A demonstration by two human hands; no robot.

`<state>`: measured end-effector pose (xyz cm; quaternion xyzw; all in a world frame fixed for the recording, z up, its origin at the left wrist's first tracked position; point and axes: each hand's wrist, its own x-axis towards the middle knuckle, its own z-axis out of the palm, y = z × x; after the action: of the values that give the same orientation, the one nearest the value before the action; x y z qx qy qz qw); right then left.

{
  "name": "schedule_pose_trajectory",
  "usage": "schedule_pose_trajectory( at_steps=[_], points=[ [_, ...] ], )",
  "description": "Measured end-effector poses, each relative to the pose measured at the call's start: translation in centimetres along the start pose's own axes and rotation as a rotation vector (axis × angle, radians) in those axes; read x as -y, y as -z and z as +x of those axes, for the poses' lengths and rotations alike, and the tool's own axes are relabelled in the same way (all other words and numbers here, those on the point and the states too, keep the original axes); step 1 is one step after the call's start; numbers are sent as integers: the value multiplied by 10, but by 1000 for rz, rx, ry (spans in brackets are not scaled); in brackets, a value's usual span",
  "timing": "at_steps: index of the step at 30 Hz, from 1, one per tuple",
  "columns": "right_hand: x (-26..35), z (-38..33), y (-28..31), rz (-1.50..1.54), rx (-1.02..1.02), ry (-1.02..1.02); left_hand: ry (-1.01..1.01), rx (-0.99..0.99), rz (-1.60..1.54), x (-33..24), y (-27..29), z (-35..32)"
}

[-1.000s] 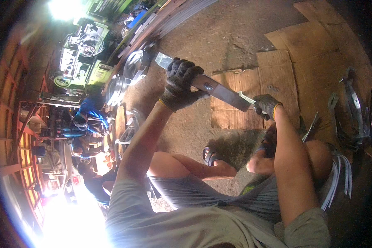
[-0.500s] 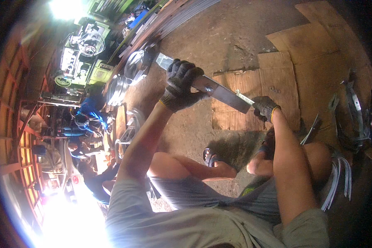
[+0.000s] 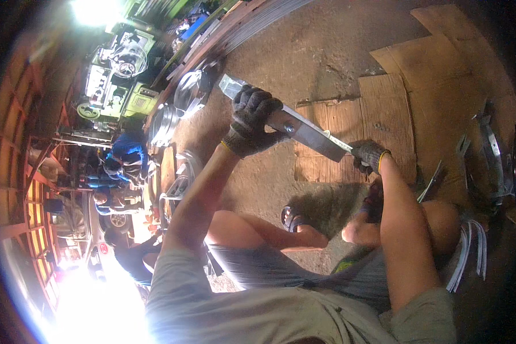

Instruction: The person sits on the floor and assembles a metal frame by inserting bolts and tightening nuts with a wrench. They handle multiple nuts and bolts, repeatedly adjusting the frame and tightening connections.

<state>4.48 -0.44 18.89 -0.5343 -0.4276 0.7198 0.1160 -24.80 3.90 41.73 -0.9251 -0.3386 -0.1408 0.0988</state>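
Note:
My gloved left hand (image 3: 253,121) is wrapped round the middle of a long flat metal bar (image 3: 316,141), which slants from upper left down to the right. A round hole or stud shows on its face just beyond my fingers. In my gloved right hand (image 3: 370,157) is a slim, pale tool that looks like a caliper (image 3: 339,141). Its narrow end lies along the upper edge of the bar near the bar's right end; whether it touches cannot be made out. Both hands are closed, held out above the floor.
Flattened cardboard (image 3: 386,114) lies on the floor below and beyond my hands. Curved metal strips (image 3: 495,152) lie at the right, and metal coils (image 3: 190,92) at the left. Farther left are a green machine (image 3: 139,98), several people at work and a bright glare.
The caliper has turned edge-on and now lies closer along the bar's edge. The bar has tipped slightly, its right end a little lower. My left hand keeps its hold.

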Motion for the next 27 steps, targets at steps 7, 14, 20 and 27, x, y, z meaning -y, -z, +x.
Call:
schedule_pose_trajectory(
  at_steps=[7,14,20,27],
  points=[
    [-25,32,10,93,-225,-56,-25,-23,-69,-2,8,8],
    [-37,65,20,562,-308,-83,-24,-27,-122,25,5,-11],
    [-4,40,27,760,-303,456,-84,-108,-228,22,-2,0],
    [102,-33,-14,968,-248,785,271,-105,-219,2,3,-43]
  ],
)
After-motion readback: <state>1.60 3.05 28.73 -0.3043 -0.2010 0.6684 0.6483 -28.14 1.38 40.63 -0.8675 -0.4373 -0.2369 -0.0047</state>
